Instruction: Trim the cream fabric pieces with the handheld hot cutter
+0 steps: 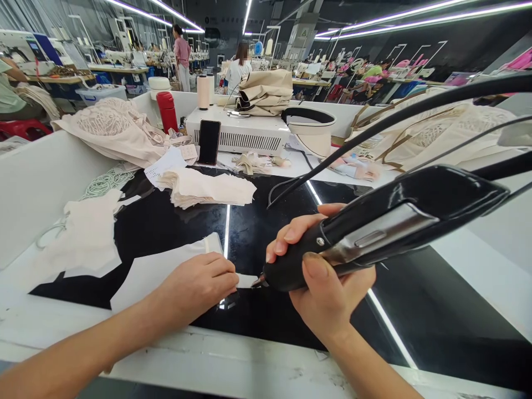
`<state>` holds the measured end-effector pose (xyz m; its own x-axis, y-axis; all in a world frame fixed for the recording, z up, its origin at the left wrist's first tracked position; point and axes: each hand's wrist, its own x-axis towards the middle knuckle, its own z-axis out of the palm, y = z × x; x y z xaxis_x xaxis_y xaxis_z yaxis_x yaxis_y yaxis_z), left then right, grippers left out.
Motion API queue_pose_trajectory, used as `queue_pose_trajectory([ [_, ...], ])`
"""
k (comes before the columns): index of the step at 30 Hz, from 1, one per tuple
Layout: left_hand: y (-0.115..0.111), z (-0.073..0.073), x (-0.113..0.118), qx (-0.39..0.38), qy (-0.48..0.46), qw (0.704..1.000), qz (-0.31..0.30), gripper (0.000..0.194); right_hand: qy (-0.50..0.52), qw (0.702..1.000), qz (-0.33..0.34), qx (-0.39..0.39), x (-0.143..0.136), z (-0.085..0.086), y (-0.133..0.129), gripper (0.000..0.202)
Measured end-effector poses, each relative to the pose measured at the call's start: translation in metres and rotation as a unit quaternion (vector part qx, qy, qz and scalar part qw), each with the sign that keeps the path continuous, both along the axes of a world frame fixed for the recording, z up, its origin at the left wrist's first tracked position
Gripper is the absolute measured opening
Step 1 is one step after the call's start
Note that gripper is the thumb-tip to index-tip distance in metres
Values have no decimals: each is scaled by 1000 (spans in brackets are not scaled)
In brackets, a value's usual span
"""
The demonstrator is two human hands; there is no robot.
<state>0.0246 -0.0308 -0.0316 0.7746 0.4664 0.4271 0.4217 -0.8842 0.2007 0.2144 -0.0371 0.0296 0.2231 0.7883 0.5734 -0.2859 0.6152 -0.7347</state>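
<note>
My right hand is wrapped round a black handheld tool with a silver lever and a thick black cable. The tool's narrow tip meets the end of a thin white strip. At the other side of that strip, my left hand is closed, its fingertips pinching the strip. Beneath my left hand and wrist a white fabric piece lies on the glossy black surface. A stack of cream fabric pieces rests farther back.
Cream cut pieces and green cord lie at left. Behind stand a phone, a red bottle, a white vented box and a visor. Lace garments flank the table. People sit or stand beyond.
</note>
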Motion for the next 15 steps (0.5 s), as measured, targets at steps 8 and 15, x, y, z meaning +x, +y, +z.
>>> queue_pose_trajectory([
  [8,0,0,0,-4,-1,1000,1,19,-16,1000,-13,-2,0,-2,1,40],
  [15,-2,2,1,-6,0,1000,4,17,-16,1000,-6,-1,1,-3,-1,36],
])
